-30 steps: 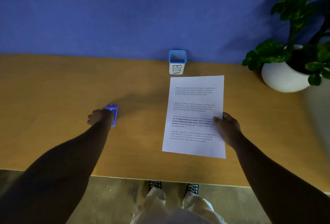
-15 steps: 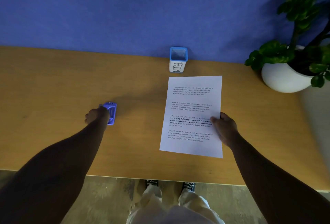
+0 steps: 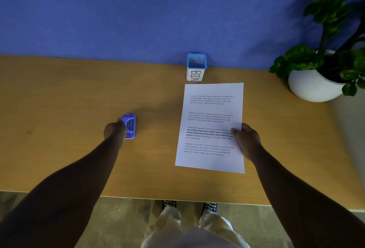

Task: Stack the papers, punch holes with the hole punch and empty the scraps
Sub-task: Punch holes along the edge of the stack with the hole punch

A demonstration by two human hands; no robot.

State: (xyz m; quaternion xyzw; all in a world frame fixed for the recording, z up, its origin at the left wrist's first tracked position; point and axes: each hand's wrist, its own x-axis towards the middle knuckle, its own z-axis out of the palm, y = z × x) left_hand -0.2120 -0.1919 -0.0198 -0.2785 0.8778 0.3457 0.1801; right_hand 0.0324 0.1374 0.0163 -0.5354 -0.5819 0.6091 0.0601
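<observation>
1. Your left hand (image 3: 115, 130) is curled over the near-left end of the punch (image 3: 129, 126). The fingers look wrapped round it, though the dim light hides how firm that grip is.
2. The punch sits on the desk (image 3: 59, 99), well left of the papers (image 3: 212, 127) and nearer you than the bin (image 3: 196, 67). Its long axis runs away from you, roughly parallel to the long edges of the papers.
3. Your right hand (image 3: 246, 141) pinches the right long edge of the papers, below the middle, with the thumb on top of the sheet. The papers lie flat, long axis pointing at the bin, their far edge just short of it.
4. Only 1 top sheet shows. You cannot tell from here how many lie beneath, but the edges look squared, so the stacking seems done.
5. The relation that matters: the punch lies to the left of the papers, with bare desk between them, and the free long edge of the papers faces it. Your left hand is the nearer 1 to that edge by far.
6. So the coming move is likely a slide or carry of the punch rightward to the left edge of the papers, with its slot turned toward the sheet, while your right hand pins the stack.
7. Watch that the right-hand pinch does not skew the stack as the punch meets it.
8. The bin stands against the blue wall, just beyond the papers, open end up, ready for the scraps later.
</observation>
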